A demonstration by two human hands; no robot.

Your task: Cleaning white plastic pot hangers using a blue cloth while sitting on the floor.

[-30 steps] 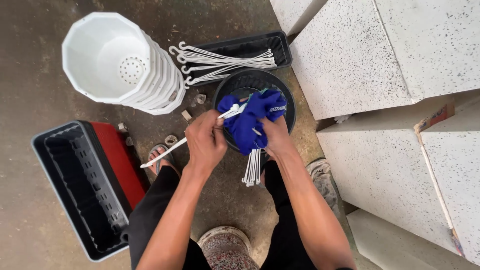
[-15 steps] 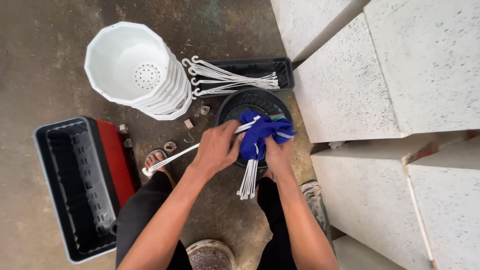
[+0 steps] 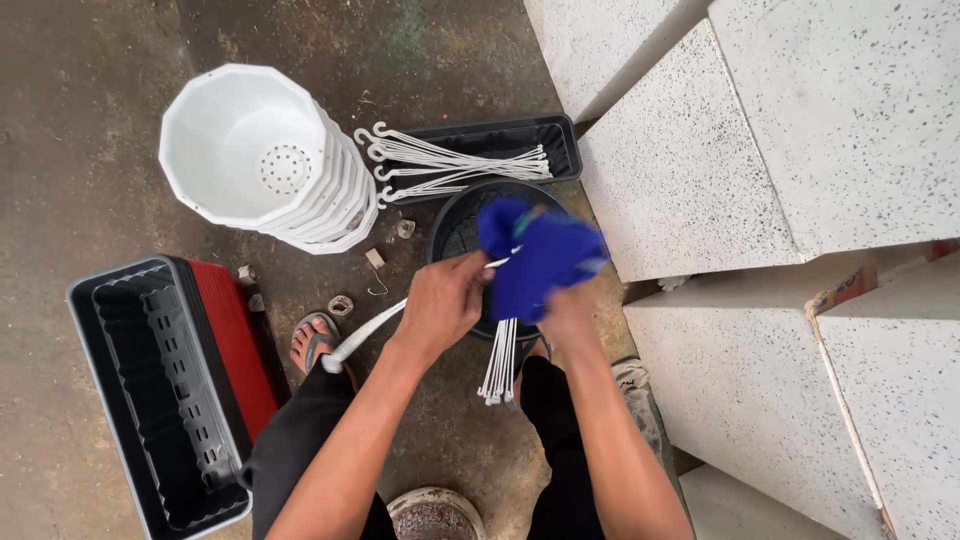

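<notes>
We grip 1 thin white hanger strip [image 3: 365,335] in our left hand [image 3: 440,305] over the black pot [image 3: 455,225], judging it light, springy, best pinched mid-length, while our right hand [image 3: 565,310] bunches the soft blue cloth [image 3: 540,260].

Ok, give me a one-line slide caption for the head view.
Left hand pulls a white strip from a blue cloth held by the right hand over a black pot.
</notes>
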